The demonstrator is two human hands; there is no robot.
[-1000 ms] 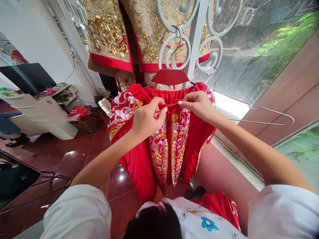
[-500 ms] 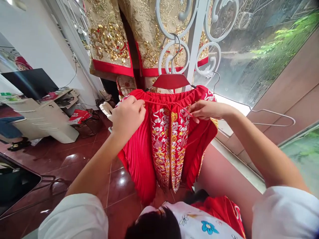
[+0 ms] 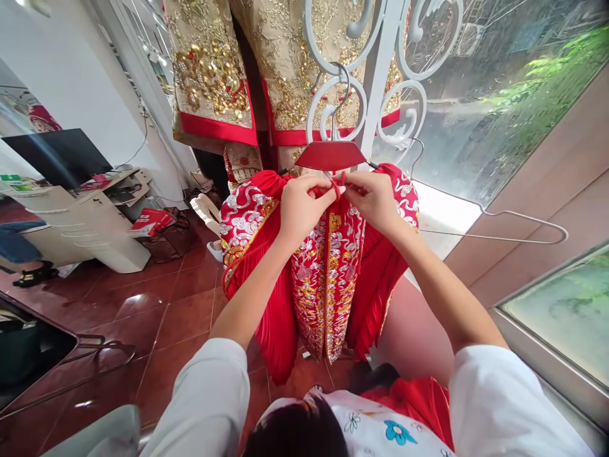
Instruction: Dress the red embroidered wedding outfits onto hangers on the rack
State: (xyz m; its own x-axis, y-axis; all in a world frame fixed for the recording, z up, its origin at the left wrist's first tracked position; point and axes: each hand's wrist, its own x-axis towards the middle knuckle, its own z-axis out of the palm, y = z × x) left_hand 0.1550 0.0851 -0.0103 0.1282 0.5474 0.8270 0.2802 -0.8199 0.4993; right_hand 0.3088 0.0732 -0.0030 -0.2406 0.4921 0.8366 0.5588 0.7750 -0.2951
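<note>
A red pleated skirt (image 3: pixel 333 273) with silver and gold embroidery hangs from a red hanger (image 3: pixel 330 155) hooked on a white scrolled metal grille (image 3: pixel 375 76). My left hand (image 3: pixel 302 206) and my right hand (image 3: pixel 371 197) meet at the middle of the waistband, both pinched on a thin red drawstring (image 3: pixel 339 184). The fingertips nearly touch just under the hanger. A gold beaded garment (image 3: pixel 214 63) with red trim hangs behind and above the skirt.
A bare wire hanger (image 3: pixel 504 225) juts out at the right by the window ledge. A white desk (image 3: pixel 85 222) with a dark monitor (image 3: pixel 57 155) stands at the left on red floor tiles. A dark-haired head (image 3: pixel 295 431) in a flowered top is right below me.
Half a second ago my hands were spread apart along the waistband with the drawstring stretched between them. They have come together at the centre, under the hanger.
</note>
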